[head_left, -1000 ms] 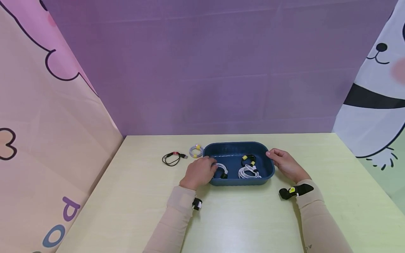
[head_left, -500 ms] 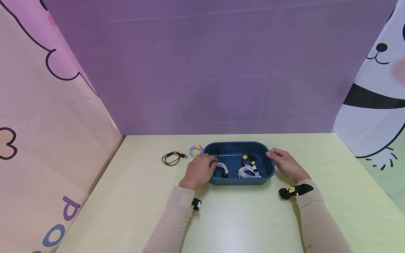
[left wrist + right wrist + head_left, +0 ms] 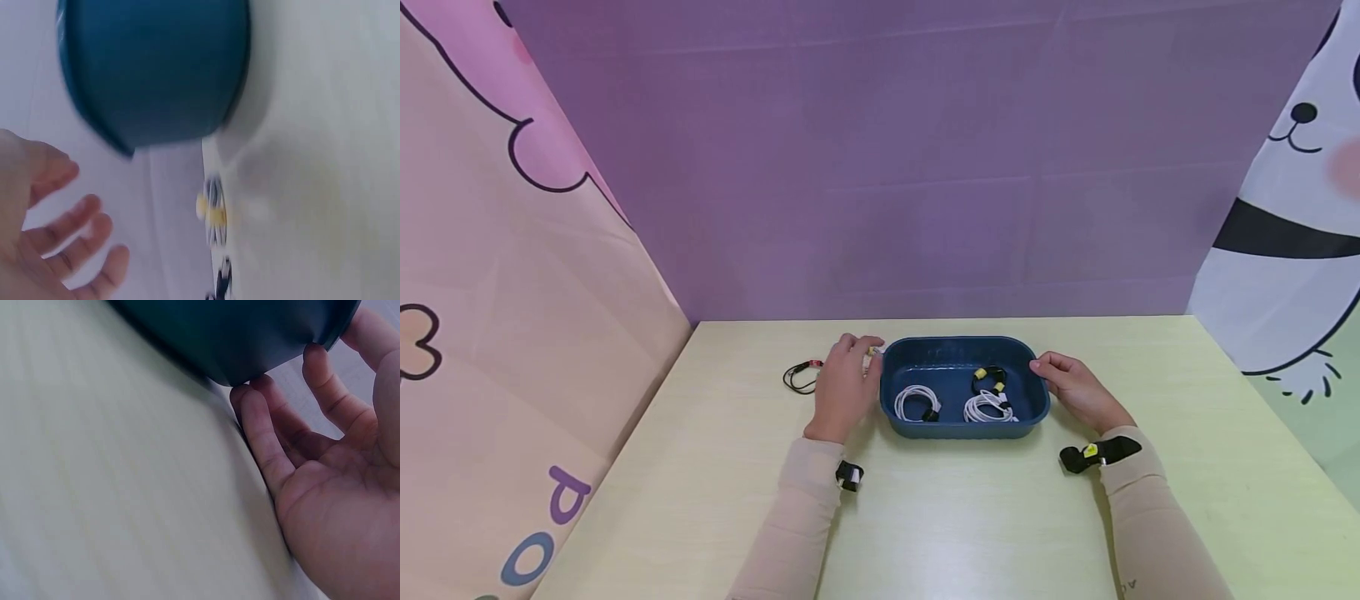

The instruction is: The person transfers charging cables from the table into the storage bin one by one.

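Note:
My left hand point(image 3: 844, 387) is above the table just left of the blue plastic tray point(image 3: 964, 432), its fingers spread and loosely bent around nothing. Mostly hidden behind it is a coiled grey-white cable with yellow ties point(image 3: 215, 212), which lies beyond the fingers in the left wrist view. My right hand point(image 3: 1082, 392) grips the tray's right end, thumb at the rim and fingertips against the outer wall. Inside the tray, a white coiled cable with a black tie point(image 3: 917, 402) lies at left. At right are another white coiled cable point(image 3: 988, 409) and a black cable with yellow ties point(image 3: 999, 375).
A black USB cable with a red tie point(image 3: 799, 379) lies left of my left hand, partly covered by it. The pale wooden table point(image 3: 955, 517) ends at a purple backdrop point(image 3: 925, 167), with printed cloth sheets on both sides.
My left hand has left the white cable inside the tray and moved left and back, out over the tray's edge to the grey-white cable. The right hand keeps its grip.

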Demonstrator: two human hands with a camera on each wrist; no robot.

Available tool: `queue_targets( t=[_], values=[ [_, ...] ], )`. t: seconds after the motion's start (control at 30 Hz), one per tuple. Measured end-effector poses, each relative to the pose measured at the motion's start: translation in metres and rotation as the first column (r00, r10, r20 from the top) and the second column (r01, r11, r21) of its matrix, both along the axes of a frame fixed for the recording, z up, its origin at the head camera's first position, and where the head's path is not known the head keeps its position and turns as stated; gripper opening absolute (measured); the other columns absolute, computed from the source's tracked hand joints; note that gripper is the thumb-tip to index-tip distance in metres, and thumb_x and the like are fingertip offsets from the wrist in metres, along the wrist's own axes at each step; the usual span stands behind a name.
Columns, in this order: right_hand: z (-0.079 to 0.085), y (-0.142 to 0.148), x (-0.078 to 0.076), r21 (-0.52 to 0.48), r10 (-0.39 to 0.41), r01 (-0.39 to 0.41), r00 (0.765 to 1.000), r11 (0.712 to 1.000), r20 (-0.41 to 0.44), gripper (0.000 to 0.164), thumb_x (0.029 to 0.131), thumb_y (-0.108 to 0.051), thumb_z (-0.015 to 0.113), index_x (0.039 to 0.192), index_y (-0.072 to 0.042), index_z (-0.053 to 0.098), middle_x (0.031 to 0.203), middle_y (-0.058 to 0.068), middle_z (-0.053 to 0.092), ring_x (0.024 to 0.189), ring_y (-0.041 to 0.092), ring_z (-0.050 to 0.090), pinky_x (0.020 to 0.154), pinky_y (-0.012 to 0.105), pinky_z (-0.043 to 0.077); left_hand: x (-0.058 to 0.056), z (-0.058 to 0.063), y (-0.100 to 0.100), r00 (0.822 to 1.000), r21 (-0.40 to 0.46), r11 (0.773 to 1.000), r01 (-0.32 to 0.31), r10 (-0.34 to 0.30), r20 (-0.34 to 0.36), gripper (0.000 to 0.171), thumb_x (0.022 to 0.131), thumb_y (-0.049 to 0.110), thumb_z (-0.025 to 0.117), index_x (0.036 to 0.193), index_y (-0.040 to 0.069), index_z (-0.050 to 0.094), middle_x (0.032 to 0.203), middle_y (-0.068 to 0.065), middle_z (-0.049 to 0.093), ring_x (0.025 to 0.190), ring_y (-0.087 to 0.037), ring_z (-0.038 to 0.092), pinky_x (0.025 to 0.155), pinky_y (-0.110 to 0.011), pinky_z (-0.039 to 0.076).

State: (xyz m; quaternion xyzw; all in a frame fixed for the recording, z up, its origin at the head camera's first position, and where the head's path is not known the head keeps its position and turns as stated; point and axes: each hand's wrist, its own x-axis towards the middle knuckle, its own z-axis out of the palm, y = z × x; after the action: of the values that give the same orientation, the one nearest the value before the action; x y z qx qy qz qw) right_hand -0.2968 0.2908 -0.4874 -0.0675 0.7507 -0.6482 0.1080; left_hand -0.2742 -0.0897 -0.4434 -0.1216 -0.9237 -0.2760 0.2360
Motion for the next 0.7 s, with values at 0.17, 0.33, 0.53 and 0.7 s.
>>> queue_targets(
  t=[0.17, 0.33, 0.53, 0.7],
  values=[
    [0.0, -0.001, 0.0, -0.016, -0.002, 0.002, 1.0, 1.0, 0.004, 0.022, 0.104, -0.036, 0.059, 0.094, -0.016, 0.061, 0.1, -0.006, 0.051, 0.111, 0.013, 0.045, 0.123, 0.057, 0.022, -0.006, -0.002, -0.027, 0.989, 0.023, 0.991, -0.132, 0.13, 0.067, 0.018, 0.098, 0.016, 0.064, 0.109, 0.011, 0.076, 0.098, -0.01, 0.07, 0.09, -0.029, 0.063, 0.068, -0.043, 0.053],
    [0.0, -0.001, 0.001, 0.006, 0.005, -0.005, 1.0, 1.0, 0.002, 0.023, 0.105, -0.036, 0.057, 0.097, -0.015, 0.061, 0.101, -0.006, 0.05, 0.112, 0.014, 0.045, 0.119, 0.05, 0.029, -0.009, -0.011, -0.051, 0.969, 0.014, 0.981, -0.192, 0.187, 0.163, 0.019, 0.096, 0.011, 0.064, 0.108, 0.003, 0.076, 0.101, -0.014, 0.07, 0.096, -0.033, 0.063, 0.076, -0.047, 0.054],
    [0.001, -0.001, 0.001, 0.012, 0.004, -0.004, 1.0, 1.0, -0.003, 0.023, 0.106, -0.037, 0.057, 0.097, -0.016, 0.06, 0.101, -0.006, 0.05, 0.112, 0.014, 0.044, 0.117, 0.046, 0.03, -0.011, -0.02, -0.068, 0.948, 0.007, 0.979, -0.203, 0.195, 0.253, 0.026, 0.094, 0.011, 0.067, 0.116, -0.001, 0.074, 0.112, -0.02, 0.069, 0.107, -0.039, 0.063, 0.086, -0.05, 0.054],
    [0.002, -0.001, 0.001, 0.008, 0.005, -0.005, 1.0, 1.0, -0.006, 0.023, 0.105, -0.037, 0.057, 0.096, -0.016, 0.061, 0.1, -0.007, 0.05, 0.11, 0.013, 0.045, 0.114, 0.044, 0.032, -0.011, -0.02, -0.075, 0.927, -0.005, 0.978, -0.208, 0.198, 0.317, 0.029, 0.093, 0.01, 0.065, 0.118, 0.0, 0.075, 0.111, -0.021, 0.07, 0.105, -0.039, 0.066, 0.084, -0.051, 0.054]
  ],
)
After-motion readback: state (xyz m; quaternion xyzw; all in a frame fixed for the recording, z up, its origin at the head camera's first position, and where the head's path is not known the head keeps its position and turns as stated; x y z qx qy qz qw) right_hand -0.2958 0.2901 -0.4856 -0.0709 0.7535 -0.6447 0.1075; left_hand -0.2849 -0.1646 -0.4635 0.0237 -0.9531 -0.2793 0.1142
